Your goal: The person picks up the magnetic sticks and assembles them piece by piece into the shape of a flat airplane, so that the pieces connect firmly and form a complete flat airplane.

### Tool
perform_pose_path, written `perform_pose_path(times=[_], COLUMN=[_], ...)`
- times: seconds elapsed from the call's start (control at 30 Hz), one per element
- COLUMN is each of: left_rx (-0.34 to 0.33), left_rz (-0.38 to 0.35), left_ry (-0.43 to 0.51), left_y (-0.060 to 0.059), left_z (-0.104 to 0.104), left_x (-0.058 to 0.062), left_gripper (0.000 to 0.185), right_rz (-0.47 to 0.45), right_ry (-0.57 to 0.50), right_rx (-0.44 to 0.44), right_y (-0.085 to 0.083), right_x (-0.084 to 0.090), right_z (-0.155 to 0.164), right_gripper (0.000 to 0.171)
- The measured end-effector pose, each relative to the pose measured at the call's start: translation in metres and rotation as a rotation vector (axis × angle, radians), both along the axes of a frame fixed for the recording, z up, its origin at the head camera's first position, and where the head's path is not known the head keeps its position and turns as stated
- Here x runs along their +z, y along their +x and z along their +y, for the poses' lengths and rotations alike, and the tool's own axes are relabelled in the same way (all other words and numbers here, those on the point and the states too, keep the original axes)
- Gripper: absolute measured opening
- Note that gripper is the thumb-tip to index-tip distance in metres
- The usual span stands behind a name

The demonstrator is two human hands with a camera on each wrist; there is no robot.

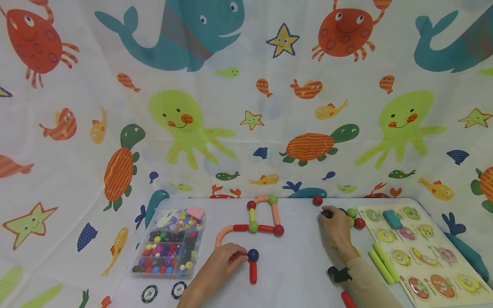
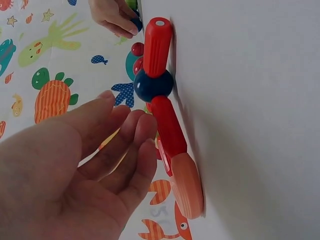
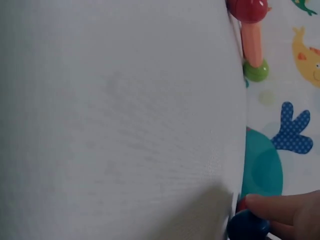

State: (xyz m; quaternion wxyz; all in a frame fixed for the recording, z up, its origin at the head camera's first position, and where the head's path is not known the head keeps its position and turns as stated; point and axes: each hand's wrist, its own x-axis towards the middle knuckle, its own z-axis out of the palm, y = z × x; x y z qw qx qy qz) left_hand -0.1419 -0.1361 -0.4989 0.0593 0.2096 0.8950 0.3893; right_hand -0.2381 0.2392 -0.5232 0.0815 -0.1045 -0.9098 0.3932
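My left hand (image 1: pixel 220 265) has its fingertips beside a dark blue ball (image 1: pixel 253 255); a red stick (image 1: pixel 253 273) points toward me from that ball. In the left wrist view, a second red stick (image 2: pixel 169 127) joins the ball to a curved orange piece (image 2: pixel 186 185), with the thumb and fingers loosely bent beside them. Farther off, balls and sticks form a loop, including a green ball (image 1: pixel 253 226) and a dark red ball (image 1: pixel 279 230). At the right, my right hand (image 1: pixel 339 229) pinches another dark blue ball (image 3: pixel 248 225) near the table's far edge.
A sectioned clear box of beads (image 1: pixel 165 252) stands left, with two round chips (image 1: pixel 149 294) before it. Right are a food-picture board (image 1: pixel 423 256), a blue-green block (image 1: pixel 393 219), green sticks (image 1: pixel 381 265), a black piece (image 1: pixel 339 274) and loose balls (image 1: pixel 359 223).
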Motion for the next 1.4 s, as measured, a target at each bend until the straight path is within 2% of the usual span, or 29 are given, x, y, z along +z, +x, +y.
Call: perform_pose_path(times=[0.2, 0.43, 0.6, 0.8, 0.93, 1.17, 1.4], left_rx=[-0.015, 0.008, 0.020, 0.006, -0.001, 0.018, -0.050], left_rz=[-0.057, -0.046, -0.045, -0.055, -0.076, -0.047, -0.103], left_ry=[0.031, 0.023, 0.048, 0.059, 0.056, 0.113, 0.129], left_y=[0.005, 0.010, 0.014, 0.016, 0.016, 0.019, 0.021], left_z=[0.002, 0.004, 0.006, 0.006, 0.005, 0.008, 0.014], left_x=[-0.002, -0.008, -0.014, -0.017, -0.018, -0.019, -0.020], left_gripper=[0.018, 0.012, 0.009, 0.015, 0.016, 0.015, 0.020], right_rz=[-0.084, -0.023, 0.029, 0.040, 0.017, -0.078, -0.158], right_ry=[0.020, 0.029, -0.035, -0.135, -0.184, -0.244, -0.263], right_rx=[0.047, 0.084, 0.145, 0.219, 0.243, 0.308, 0.448], right_y=[0.008, 0.021, 0.036, 0.059, 0.076, 0.107, 0.132], right_x=[0.005, 0.009, 0.012, 0.008, 0.006, 0.002, -0.002], right_z=[-0.005, -0.013, -0.023, -0.047, -0.067, -0.093, -0.106], right_gripper=[0.045, 0.045, 0.044, 0.046, 0.046, 0.041, 0.047])
